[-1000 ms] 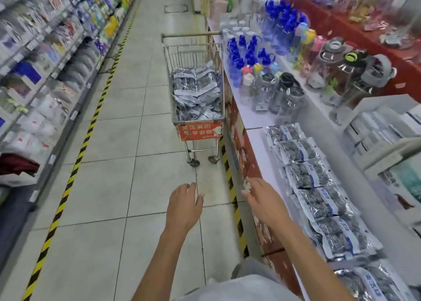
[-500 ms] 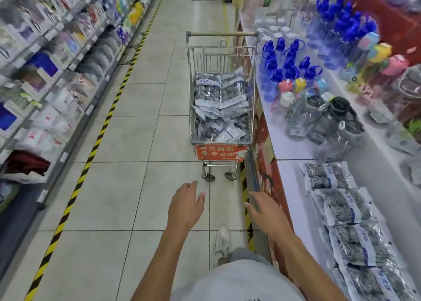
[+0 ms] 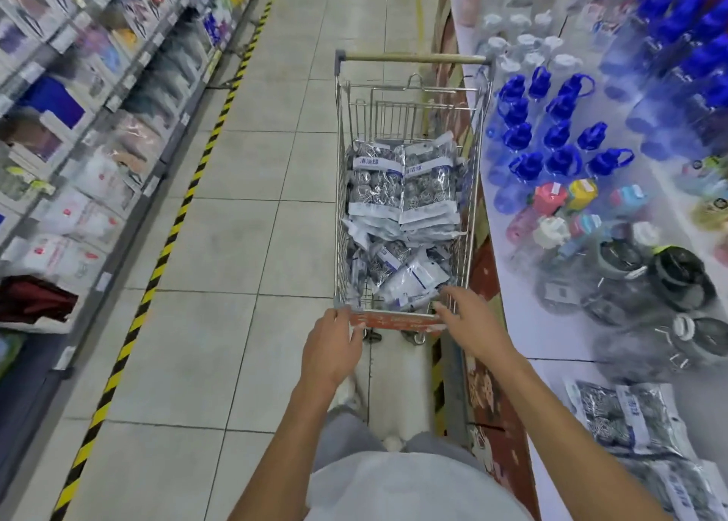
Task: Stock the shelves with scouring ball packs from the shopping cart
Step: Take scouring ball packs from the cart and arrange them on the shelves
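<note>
Our left hand (image 3: 332, 349) reaches to the near end of the shopping cart (image 3: 474, 189), fingers loosely spread and holding nothing, their tips at the red panel (image 3: 398, 319) along the cart's front edge. Our right hand (image 3: 470, 325) is over the same edge, fingers extended and apart, the tips just above the wire rim; whether they touch the wire we cannot tell.

Inside the cart lies a heap of scouring ball packs (image 3: 402, 213), silver with white and blue labels, two lying flat on top and side by side, the rest jumbled below toward us. The cart's wooden handle bar (image 3: 411, 58) is at the far end.

To our right, the white shelf (image 3: 512, 284) runs just beside the cart. More scouring ball packs (image 3: 618, 418) lie flat on it near our right forearm. Farther along stand dark-lidded jugs (image 3: 677, 276), pastel-capped bottles (image 3: 551, 201) and blue-capped bottles (image 3: 551, 134). A yellow-and-black floor stripe (image 3: 173, 241) edges the blurred shelving (image 3: 78, 126) on our left.
</note>
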Tool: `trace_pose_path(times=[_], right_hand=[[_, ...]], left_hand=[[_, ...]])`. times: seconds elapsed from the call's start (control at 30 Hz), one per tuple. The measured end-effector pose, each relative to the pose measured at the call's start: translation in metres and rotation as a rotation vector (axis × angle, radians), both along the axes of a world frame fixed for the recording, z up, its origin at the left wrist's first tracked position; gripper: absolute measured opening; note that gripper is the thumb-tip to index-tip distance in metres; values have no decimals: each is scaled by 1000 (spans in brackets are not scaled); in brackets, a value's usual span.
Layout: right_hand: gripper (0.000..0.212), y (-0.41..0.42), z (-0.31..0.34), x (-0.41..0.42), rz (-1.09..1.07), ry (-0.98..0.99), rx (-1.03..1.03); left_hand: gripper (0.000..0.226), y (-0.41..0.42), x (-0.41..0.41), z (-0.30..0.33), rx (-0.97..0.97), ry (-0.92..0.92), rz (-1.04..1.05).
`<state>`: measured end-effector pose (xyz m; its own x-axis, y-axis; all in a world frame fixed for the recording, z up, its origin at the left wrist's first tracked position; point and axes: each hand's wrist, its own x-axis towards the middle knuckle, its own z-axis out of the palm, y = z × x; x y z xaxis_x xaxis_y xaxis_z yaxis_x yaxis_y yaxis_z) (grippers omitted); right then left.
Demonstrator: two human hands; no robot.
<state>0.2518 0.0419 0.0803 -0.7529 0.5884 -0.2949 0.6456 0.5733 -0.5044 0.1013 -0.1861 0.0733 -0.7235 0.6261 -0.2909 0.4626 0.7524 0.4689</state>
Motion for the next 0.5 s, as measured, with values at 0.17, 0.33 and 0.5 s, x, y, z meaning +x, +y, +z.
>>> trace_pose_path(times=[0.17,0.33,0.5], right_hand=[[54,60,-5,-78,-52,-14,7],[48,104,-5,-145,-190,-16,-79],[52,150,-18,-204,-372,-11,-225]], left_hand=[[50,57,-80,-17,2,-80,-16],[50,115,-164,-23,30,-138,-27],[63,185,-238,-39,40,-261,-32]])
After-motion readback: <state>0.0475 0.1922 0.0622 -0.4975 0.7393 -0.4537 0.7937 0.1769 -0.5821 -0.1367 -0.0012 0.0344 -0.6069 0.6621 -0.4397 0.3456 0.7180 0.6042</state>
